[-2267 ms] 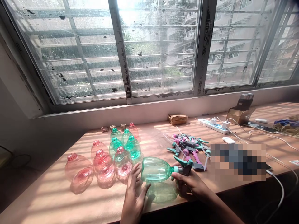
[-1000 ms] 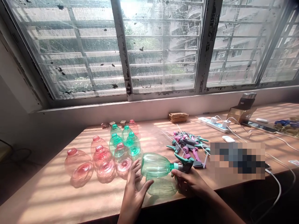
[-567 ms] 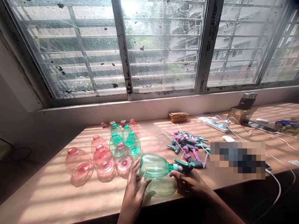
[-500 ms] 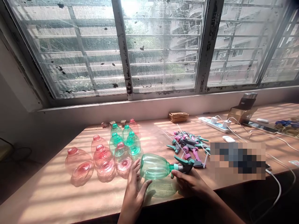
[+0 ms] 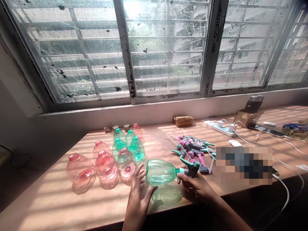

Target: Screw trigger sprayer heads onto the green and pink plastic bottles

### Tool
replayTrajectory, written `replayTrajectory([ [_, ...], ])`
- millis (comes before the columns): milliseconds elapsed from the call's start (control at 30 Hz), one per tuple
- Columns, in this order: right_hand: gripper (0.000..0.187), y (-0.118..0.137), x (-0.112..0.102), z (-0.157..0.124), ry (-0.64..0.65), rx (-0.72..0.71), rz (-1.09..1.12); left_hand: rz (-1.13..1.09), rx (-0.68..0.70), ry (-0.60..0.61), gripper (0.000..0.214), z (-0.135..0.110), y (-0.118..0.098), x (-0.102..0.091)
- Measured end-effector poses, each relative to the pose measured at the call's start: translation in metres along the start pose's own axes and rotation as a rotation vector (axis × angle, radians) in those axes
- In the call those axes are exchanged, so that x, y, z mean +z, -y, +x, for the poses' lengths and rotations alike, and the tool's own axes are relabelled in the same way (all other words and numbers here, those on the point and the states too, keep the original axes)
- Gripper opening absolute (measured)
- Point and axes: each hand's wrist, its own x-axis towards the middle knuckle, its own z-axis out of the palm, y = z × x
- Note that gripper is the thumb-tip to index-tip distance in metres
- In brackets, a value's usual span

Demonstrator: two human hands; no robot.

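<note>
A clear green spray bottle [image 5: 160, 171] lies sideways in the air near the table's front edge, its base toward the left. My right hand [image 5: 192, 183] pinches it at the collar, beneath the grey and teal trigger sprayer head [image 5: 191, 165]. By the bottle's base, my left hand [image 5: 139, 189] is open with fingers and thumb apart; whether the thumb touches the plastic I cannot tell. Behind the right hand lies a heap of loose trigger sprayer heads [image 5: 194, 147] in pink, teal and grey, some with tubes sticking out.
Several uncapped pink bottles [image 5: 106, 163] and green bottles [image 5: 119, 144] stand on the table at left. Along the back are a small brown box [image 5: 183, 121], a white power strip [image 5: 220, 128] with cables, and a dark flask [image 5: 254, 104]. A blurred patch [image 5: 244, 165] covers something at right.
My left hand's fingers have come slightly away from the bottle's base. The bottle has shifted a little to the right, still held at the collar by my right hand.
</note>
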Motion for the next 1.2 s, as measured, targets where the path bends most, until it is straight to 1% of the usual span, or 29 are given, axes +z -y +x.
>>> replayTrajectory([
  [67, 0.047, -0.002, 0.0, 0.0, -0.01, 0.006, 0.013, 0.005, -0.007, 0.0, 0.07, -0.001, -0.003, 0.0],
  [233, 0.045, 0.002, -0.001, -0.006, -0.003, -0.001, 0.023, 0.002, -0.059, -0.028, 0.058, -0.004, -0.006, -0.001],
  [300, 0.044, 0.003, -0.001, -0.007, 0.004, 0.005, 0.024, -0.001, -0.075, -0.044, 0.06, -0.004, -0.004, 0.0],
  [367, 0.043, 0.001, 0.0, -0.005, 0.004, 0.022, 0.03, 0.0, -0.061, -0.059, 0.058, -0.003, -0.002, 0.0],
  [467, 0.046, -0.005, 0.001, 0.0, -0.009, 0.038, 0.041, -0.001, -0.009, -0.075, 0.044, -0.003, -0.002, 0.002],
  [500, 0.047, -0.006, 0.002, 0.0, -0.012, 0.038, 0.041, 0.0, 0.008, -0.079, 0.043, -0.003, -0.003, 0.003],
  [567, 0.045, -0.004, 0.002, 0.0, -0.013, 0.024, 0.03, -0.001, 0.009, -0.086, 0.052, -0.003, -0.006, 0.005],
  [633, 0.038, 0.004, 0.001, -0.002, -0.011, -0.012, 0.008, -0.006, -0.026, -0.088, 0.061, -0.004, -0.008, 0.005],
  [667, 0.034, 0.009, 0.0, -0.004, -0.006, -0.032, -0.006, -0.01, -0.048, -0.088, 0.062, -0.004, -0.008, 0.004],
  [767, 0.033, 0.023, -0.004, -0.009, 0.027, -0.064, -0.044, -0.021, -0.082, -0.079, 0.057, -0.003, -0.006, 0.001],
  [833, 0.035, 0.025, -0.004, -0.009, 0.033, -0.062, -0.053, -0.021, -0.087, -0.059, 0.054, -0.002, -0.004, -0.001],
  [900, 0.036, 0.022, -0.001, -0.008, 0.01, -0.053, -0.046, -0.013, -0.075, -0.054, 0.05, -0.001, -0.002, -0.003],
  [1033, 0.04, 0.012, 0.006, -0.005, -0.029, -0.011, -0.027, 0.0, -0.033, -0.092, 0.039, 0.0, 0.001, -0.002],
  [1100, 0.039, 0.013, 0.007, -0.005, -0.019, -0.015, -0.03, 0.003, -0.025, -0.096, 0.044, -0.001, 0.001, -0.001],
  [1200, 0.035, 0.024, 0.005, -0.007, 0.03, -0.05, -0.056, 0.008, -0.029, -0.094, 0.057, -0.002, -0.002, 0.001],
])
